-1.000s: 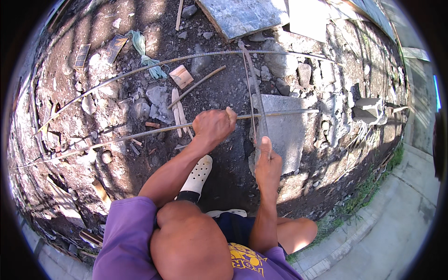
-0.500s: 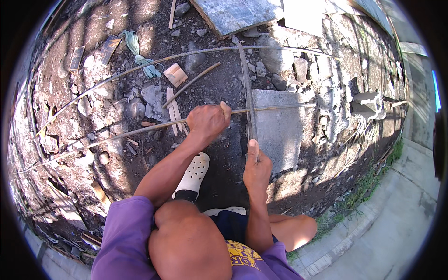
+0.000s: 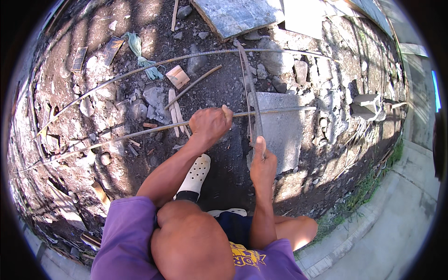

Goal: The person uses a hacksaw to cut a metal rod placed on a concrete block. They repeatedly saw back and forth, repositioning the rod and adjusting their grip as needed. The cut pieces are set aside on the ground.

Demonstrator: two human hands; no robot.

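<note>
My left hand [image 3: 208,124] is closed round a long, thin metal rod [image 3: 140,134] lying crosswise before me. To its right, my right hand [image 3: 262,164] grips the near end of a hacksaw [image 3: 252,91], which points away from me and crosses that rod. Beneath this crossing lies a grey, flat concrete slab [image 3: 284,142]. A second rod [image 3: 172,60] runs roughly parallel farther off, under or against the saw's far end; I cannot tell whether they touch. My left fingers hide part of the near rod.
Around me are wood scraps [image 3: 176,77], a teal knotted bundle [image 3: 143,60], stones [image 3: 196,60], a large grey board [image 3: 238,14] at the back and a hollow concrete piece [image 3: 367,107] rightward. Grass [image 3: 354,210] edges a concrete path [image 3: 387,224] at lower right.
My right hand and the saw shifted left, then slightly back right. My left hand and its rod moved a little with the shifting view, the grip unchanged.
</note>
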